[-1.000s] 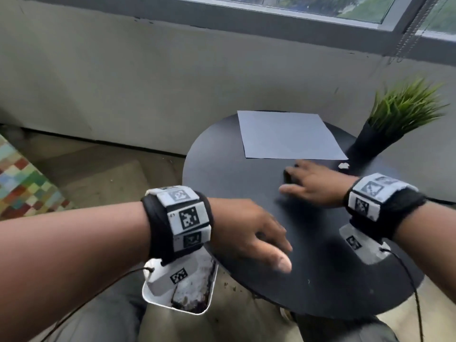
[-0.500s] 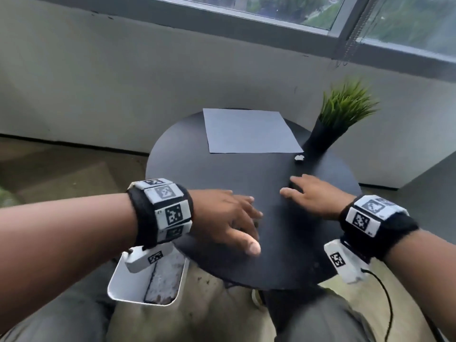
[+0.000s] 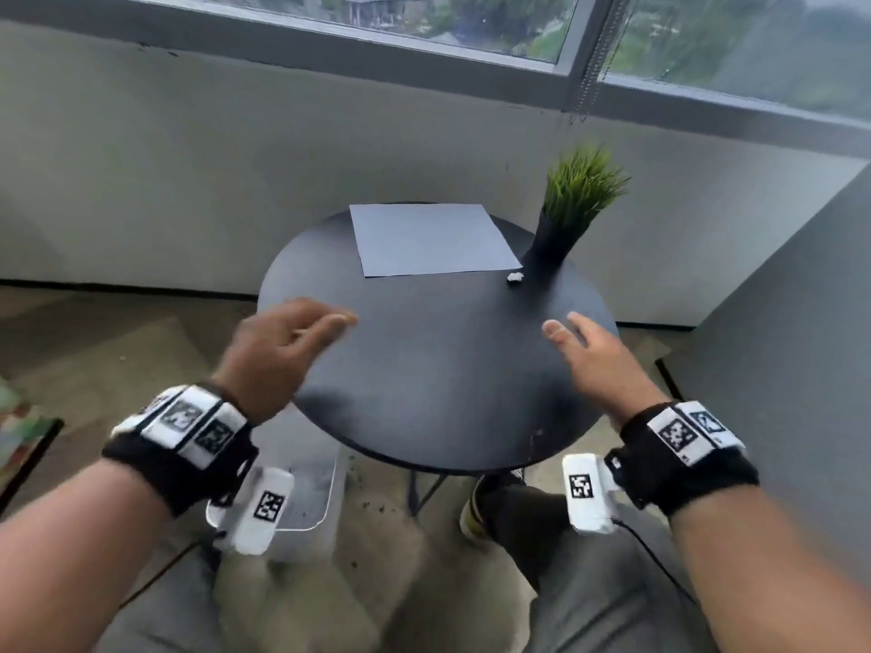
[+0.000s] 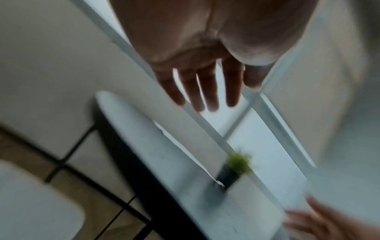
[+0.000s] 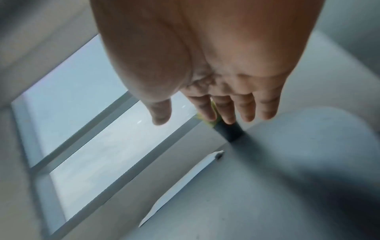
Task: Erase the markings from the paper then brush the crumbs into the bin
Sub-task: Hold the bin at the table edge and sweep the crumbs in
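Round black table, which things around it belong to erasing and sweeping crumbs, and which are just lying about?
Belong to the job:
- white sheet of paper
- small white eraser
- white plastic bin on the floor
- round black table

Just lying about:
- green grass plant in a black pot

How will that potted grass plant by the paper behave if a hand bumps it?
The plant probably tips easily: its dark pot looks tall, narrow and leans already. It likely weighs little, being a small tuft. It stands near the table edge, so it could fall off.
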`<action>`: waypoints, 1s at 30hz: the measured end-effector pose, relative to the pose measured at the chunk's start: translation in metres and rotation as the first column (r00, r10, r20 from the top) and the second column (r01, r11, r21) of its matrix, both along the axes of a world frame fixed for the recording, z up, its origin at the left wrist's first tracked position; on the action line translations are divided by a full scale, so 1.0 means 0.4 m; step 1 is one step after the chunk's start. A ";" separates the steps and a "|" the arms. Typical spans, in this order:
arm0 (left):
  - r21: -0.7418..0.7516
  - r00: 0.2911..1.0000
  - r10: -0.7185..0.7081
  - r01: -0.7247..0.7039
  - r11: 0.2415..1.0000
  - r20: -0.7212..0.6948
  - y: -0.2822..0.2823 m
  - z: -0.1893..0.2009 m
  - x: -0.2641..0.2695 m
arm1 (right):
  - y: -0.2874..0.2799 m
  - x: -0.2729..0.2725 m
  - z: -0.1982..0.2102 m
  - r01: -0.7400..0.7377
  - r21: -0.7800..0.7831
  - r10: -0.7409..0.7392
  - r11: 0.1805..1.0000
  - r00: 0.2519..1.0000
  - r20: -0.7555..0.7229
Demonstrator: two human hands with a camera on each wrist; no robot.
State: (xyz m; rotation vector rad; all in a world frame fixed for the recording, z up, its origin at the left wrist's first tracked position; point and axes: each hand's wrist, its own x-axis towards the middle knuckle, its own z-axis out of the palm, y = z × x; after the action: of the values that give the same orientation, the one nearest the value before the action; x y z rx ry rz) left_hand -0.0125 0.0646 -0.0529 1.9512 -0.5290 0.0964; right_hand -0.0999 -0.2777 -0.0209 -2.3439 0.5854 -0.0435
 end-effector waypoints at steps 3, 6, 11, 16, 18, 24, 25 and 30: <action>-0.043 0.883 0.439 -0.451 0.892 -0.165 0.113 -0.142 -0.008 | 0.018 -0.036 -0.080 0.056 -0.071 -0.063 0.996 0.993 -0.098; 0.329 0.688 0.587 -0.486 0.810 -0.426 0.182 -0.309 -0.017 | 0.136 -0.084 -0.161 -0.088 -0.348 -0.005 0.933 0.966 -0.257; 0.614 0.597 0.609 -0.233 0.754 -0.521 0.188 -0.475 -0.072 | 0.353 -0.151 -0.161 -0.389 -0.295 0.324 0.873 0.913 -0.247; 0.616 0.617 0.527 -0.084 0.783 -0.585 0.157 -0.467 -0.081 | 0.332 -0.153 -0.091 -0.441 0.034 0.420 0.897 0.872 0.252; 0.604 0.579 0.525 -0.069 0.794 -0.624 0.140 -0.450 -0.084 | 0.235 -0.125 -0.089 -0.174 0.061 0.155 0.983 0.958 0.241; 0.595 0.588 0.500 -0.040 0.803 -0.636 0.205 -0.695 0.009 | 0.234 -0.111 -0.178 -0.159 -0.412 0.044 0.897 0.961 -0.274; 0.587 0.584 0.485 -0.019 0.810 -0.651 0.186 -0.660 -0.002 | 0.285 -0.125 -0.184 -0.216 -0.417 0.100 0.883 0.954 -0.283; 0.540 0.633 0.389 0.056 0.840 -0.669 0.108 -0.368 -0.095 | 0.475 -0.167 -0.154 -0.605 -0.234 0.575 0.761 0.796 -0.189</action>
State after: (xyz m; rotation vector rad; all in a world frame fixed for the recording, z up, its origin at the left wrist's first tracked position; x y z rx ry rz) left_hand -0.0506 0.1078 -0.2003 2.3166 0.2564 -0.8222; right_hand -0.1667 -0.0878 -0.0827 -2.7238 -0.1603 0.3126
